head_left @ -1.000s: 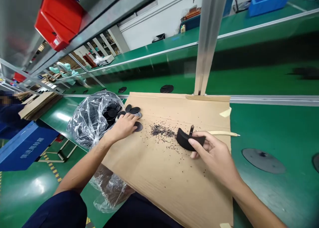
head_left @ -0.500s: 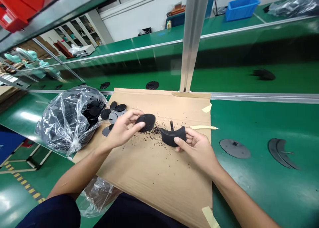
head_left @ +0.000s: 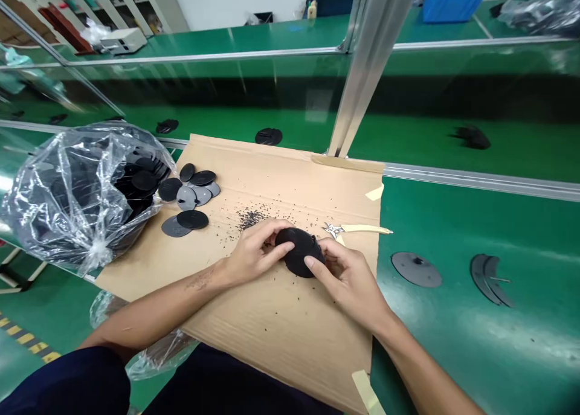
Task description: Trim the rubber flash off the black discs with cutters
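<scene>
Over the cardboard (head_left: 290, 348): a black disc (head_left: 298, 258) is being held.
Left hand (head_left: 258, 252): curling partly closed, pinching the disc's left edge.
Right hand (head_left: 352, 282): likewise gripping its right side.
Disc work: seemingly aligning; next is calling for steady pinching.

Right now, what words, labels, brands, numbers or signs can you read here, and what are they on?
No text can be read anywhere.
Small bottle on the far bench: any label is too small to read.
Pale machine there: any marking is too small and blurred.
Floor stripe: yellow and black, no lettering visible.
Black disc held by the left hand and right hand: no readable marking.
</scene>
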`<state>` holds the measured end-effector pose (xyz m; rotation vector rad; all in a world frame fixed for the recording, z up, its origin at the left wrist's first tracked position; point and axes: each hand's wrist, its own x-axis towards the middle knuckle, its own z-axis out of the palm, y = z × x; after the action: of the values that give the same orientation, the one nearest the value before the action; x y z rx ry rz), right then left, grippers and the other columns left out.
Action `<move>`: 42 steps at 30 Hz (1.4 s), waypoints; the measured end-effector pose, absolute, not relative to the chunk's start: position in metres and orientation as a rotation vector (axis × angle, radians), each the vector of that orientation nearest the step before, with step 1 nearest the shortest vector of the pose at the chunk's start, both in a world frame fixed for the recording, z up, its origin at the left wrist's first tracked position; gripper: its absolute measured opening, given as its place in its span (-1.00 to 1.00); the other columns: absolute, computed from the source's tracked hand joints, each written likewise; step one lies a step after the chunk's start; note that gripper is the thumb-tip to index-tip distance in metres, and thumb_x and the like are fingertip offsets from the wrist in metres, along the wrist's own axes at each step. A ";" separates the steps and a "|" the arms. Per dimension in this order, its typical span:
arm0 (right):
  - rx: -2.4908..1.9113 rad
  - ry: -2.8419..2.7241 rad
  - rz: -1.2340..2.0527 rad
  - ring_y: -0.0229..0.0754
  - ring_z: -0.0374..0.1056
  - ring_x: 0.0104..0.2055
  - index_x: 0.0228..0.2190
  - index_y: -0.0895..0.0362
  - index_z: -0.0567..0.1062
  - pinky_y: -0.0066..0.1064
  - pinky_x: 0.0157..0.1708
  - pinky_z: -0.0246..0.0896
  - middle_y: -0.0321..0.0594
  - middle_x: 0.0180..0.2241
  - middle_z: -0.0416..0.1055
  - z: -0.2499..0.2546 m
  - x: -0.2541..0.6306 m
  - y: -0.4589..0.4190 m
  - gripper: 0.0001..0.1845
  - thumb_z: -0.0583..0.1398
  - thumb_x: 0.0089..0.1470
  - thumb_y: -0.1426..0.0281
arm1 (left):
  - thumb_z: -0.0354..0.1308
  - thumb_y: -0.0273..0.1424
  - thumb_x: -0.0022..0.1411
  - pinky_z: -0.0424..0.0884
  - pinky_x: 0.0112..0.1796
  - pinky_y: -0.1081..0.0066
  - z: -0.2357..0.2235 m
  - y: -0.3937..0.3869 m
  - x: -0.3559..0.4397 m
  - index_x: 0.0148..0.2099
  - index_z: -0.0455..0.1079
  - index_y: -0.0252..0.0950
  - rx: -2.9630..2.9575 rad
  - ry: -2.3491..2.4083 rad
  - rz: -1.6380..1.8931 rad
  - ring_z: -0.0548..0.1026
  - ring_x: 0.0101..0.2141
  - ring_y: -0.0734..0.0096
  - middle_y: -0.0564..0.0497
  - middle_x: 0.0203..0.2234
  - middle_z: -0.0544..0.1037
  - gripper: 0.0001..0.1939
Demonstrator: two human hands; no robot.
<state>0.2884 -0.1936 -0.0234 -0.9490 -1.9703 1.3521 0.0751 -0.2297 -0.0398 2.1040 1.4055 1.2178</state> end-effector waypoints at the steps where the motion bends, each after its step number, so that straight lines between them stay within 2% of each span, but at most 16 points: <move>1: -0.951 -1.997 1.321 -0.23 0.26 -0.46 -0.38 0.10 0.45 -0.42 -0.49 0.22 -0.30 -0.50 0.37 -0.023 0.288 -0.194 -0.71 0.15 0.28 0.16 | 0.15 -0.32 0.37 0.44 -0.33 0.44 -0.040 -0.230 0.075 -0.01 0.40 -0.30 2.094 1.400 1.218 0.47 -0.34 0.44 -0.05 -0.26 0.57 -0.80; 7: -0.943 -2.087 1.237 -0.25 0.22 -0.47 -0.30 0.10 0.47 -0.43 -0.49 0.17 -0.29 -0.49 0.37 -0.018 0.286 -0.201 -0.75 0.13 0.31 0.21 | 0.16 -0.32 0.37 0.45 -0.35 0.46 -0.040 -0.232 0.073 -0.04 0.39 -0.30 2.081 1.370 1.259 0.49 -0.37 0.45 -0.02 -0.34 0.55 -0.81; 12: -0.980 -2.111 1.011 -0.29 0.17 -0.52 -0.46 0.08 0.37 -0.44 -0.50 0.11 -0.36 -0.57 0.25 -0.018 0.284 -0.207 -0.69 0.16 0.31 0.23 | 0.15 -0.36 0.39 0.49 -0.29 0.44 -0.038 -0.232 0.074 -0.05 0.39 -0.31 2.183 1.266 1.270 0.53 -0.32 0.43 -0.04 -0.30 0.58 -0.85; 15: -0.919 -2.144 0.922 -0.27 0.25 -0.50 -0.46 0.09 0.39 -0.43 -0.47 0.17 -0.32 -0.54 0.32 -0.018 0.284 -0.207 -0.71 0.14 0.32 0.30 | 0.18 -0.36 0.37 0.49 -0.26 0.42 -0.037 -0.233 0.075 -0.06 0.38 -0.32 2.205 1.232 1.319 0.53 -0.30 0.42 -0.04 -0.30 0.58 -0.84; 19: -0.823 -2.147 0.901 -0.19 0.37 -0.41 -0.31 0.10 0.50 -0.36 -0.41 0.29 -0.23 -0.45 0.45 -0.018 0.284 -0.205 -0.85 0.15 0.31 0.36 | 0.21 -0.34 0.35 0.47 -0.29 0.41 -0.036 -0.235 0.075 -0.05 0.38 -0.28 2.072 1.187 1.369 0.49 -0.32 0.43 -0.01 -0.32 0.53 -0.81; 24: -0.748 -2.076 0.835 -0.15 0.45 -0.34 -0.27 0.10 0.54 -0.31 -0.33 0.40 -0.18 -0.36 0.52 -0.018 0.285 -0.202 -0.91 0.20 0.25 0.46 | 0.19 -0.22 0.36 0.50 -0.23 0.36 -0.037 -0.238 0.075 0.07 0.33 -0.23 1.995 1.058 1.413 0.50 -0.24 0.36 -0.04 -0.24 0.52 -0.69; 29: -0.638 -2.128 0.794 -0.12 0.49 -0.25 -0.21 0.09 0.55 -0.25 -0.26 0.45 -0.16 -0.29 0.55 -0.019 0.285 -0.201 -0.87 0.22 0.23 0.51 | 0.23 -0.17 0.34 0.52 -0.21 0.37 -0.038 -0.238 0.076 0.23 0.22 -0.24 1.920 1.000 1.415 0.51 -0.26 0.37 -0.05 -0.25 0.50 -0.48; 34: -0.545 -2.167 0.790 -0.10 0.51 -0.16 -0.11 0.07 0.55 -0.21 -0.19 0.49 -0.14 -0.20 0.57 -0.022 0.286 -0.201 -0.74 0.25 0.18 0.57 | 0.13 -0.16 0.40 0.53 -0.21 0.33 -0.031 -0.233 0.072 0.09 0.44 -0.24 2.036 0.923 1.299 0.53 -0.22 0.34 -0.09 -0.23 0.55 -0.66; 39: -0.503 -2.163 0.805 -0.08 0.51 -0.11 -0.04 0.03 0.53 -0.18 -0.18 0.52 -0.15 -0.18 0.57 -0.024 0.288 -0.199 -0.66 0.23 0.20 0.58 | 0.05 -0.10 0.43 0.54 -0.18 0.34 -0.028 -0.232 0.071 0.13 0.43 -0.25 2.089 0.895 1.263 0.55 -0.18 0.34 -0.13 -0.19 0.55 -0.58; 42: -0.481 -2.166 0.800 -0.09 0.51 -0.10 -0.01 0.04 0.52 -0.19 -0.16 0.52 -0.14 -0.17 0.57 -0.025 0.287 -0.199 -0.64 0.23 0.19 0.59 | 0.02 -0.13 0.45 0.53 -0.16 0.34 -0.029 -0.232 0.072 0.11 0.43 -0.30 2.118 0.883 1.255 0.55 -0.17 0.33 -0.15 -0.19 0.56 -0.59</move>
<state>0.2870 -0.1990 -0.0249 -0.4810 -2.1664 0.7997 0.0716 -0.2324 -0.0294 2.1182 0.8832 1.2547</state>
